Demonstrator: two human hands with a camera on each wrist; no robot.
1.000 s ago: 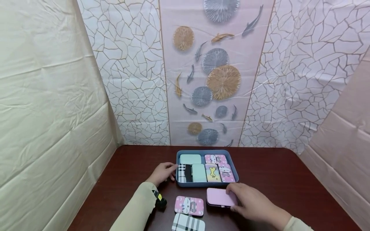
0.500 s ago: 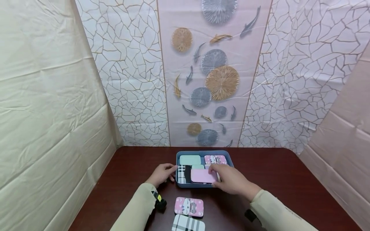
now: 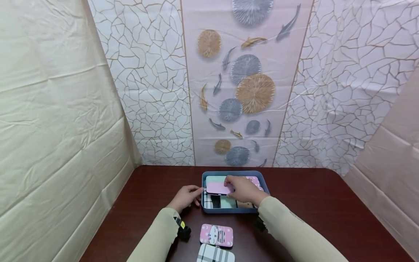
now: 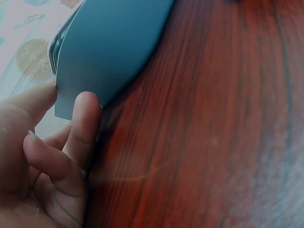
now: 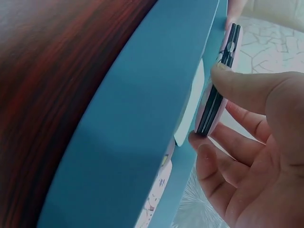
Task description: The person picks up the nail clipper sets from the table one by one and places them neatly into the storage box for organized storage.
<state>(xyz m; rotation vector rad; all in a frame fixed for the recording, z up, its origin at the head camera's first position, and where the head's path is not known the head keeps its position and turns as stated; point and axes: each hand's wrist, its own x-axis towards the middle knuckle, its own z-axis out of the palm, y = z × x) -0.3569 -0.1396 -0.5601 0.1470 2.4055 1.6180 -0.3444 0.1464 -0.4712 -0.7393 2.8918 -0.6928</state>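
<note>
My right hand (image 3: 243, 190) pinches a pink flat hinged case (image 3: 216, 187) by its right end, over the back left part of a blue tray (image 3: 235, 210). In the right wrist view the case (image 5: 219, 85) is closed, with a dark seam and a small clasp under the thumb. Beneath it a mint case (image 3: 216, 178) is partly covered. My left hand (image 3: 186, 198) touches the left wall of the tray with its fingertips; the left wrist view shows them against the blue wall (image 4: 109, 47). Plaid-and-black, mint and pink patterned cases lie in the tray, some behind the right hand.
In front of the tray, a pink cartoon case (image 3: 216, 235) lies on the dark red table (image 3: 311, 203). A white plaid case (image 3: 215, 253) lies just nearer, at the bottom edge of the head view. Patterned cloth (image 3: 157, 91) hangs behind the table.
My right hand has lifted the pink case from the table in front of the tray and carried it left and back, over the tray. The left hand has stayed at the tray's left side.
</note>
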